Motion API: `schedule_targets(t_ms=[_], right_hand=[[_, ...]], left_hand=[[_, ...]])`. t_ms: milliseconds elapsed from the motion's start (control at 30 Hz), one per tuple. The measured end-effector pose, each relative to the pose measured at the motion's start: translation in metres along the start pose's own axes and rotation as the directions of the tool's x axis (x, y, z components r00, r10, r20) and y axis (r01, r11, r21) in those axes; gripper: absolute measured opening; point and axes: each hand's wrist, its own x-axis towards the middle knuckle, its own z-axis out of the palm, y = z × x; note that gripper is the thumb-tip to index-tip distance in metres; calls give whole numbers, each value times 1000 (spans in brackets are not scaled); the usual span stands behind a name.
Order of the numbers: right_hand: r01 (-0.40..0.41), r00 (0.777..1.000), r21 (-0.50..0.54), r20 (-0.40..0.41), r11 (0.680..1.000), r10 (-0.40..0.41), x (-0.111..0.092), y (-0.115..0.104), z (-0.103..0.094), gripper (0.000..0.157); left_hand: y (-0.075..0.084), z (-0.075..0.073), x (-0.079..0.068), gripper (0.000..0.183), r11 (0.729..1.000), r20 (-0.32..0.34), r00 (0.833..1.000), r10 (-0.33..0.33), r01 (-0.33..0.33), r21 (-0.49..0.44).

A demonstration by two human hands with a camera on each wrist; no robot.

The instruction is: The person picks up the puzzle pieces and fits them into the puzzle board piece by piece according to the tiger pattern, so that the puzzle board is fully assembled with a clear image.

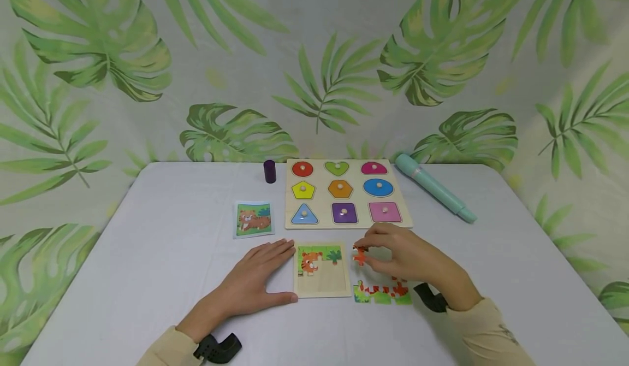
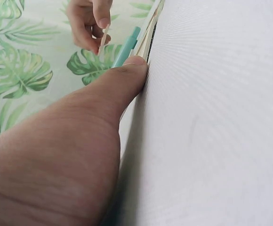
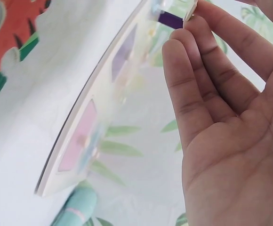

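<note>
A square wooden puzzle tray (image 1: 322, 294) lies on the table, its upper part filled with pieces showing a tiger's face and green leaves. My left hand (image 1: 257, 278) lies flat with spread fingers at the tray's left side, fingertips and thumb touching its edge. Right of the tray, my right hand (image 1: 400, 251) pinches an orange puzzle piece (image 1: 360, 255) between thumb and index finger, raised above the table. In the left wrist view that piece (image 2: 103, 39) is seen edge-on. Below this hand lie several loose puzzle pieces (image 1: 382, 295) in orange and green.
Behind the tray lies a wooden shape board (image 1: 321, 226) with knobbed coloured shapes. A tiger picture card (image 1: 253, 219) is at its left, with a dark purple cylinder (image 1: 270, 171) farther back. A teal pen-shaped object (image 1: 436, 189) lies at the right.
</note>
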Motion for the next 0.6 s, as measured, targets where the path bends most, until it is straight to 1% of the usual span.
schedule_targets(t_ms=[100,333,600], right_hand=[[1,1000,-1,-1,1000,-1,3,-2,0,31],[-17,1000,6,27,1000,16,10,-8,0,33],[39,999,13,10,999,-39,16,-11,2,30]], left_hand=[[0,0,0,96,1000,-2,1000,2,-2,1],[0,1,0,95,1000,-7,1000,4,-4,0],[-1,2,0,95,1000,-21,1000,15,-15,8]])
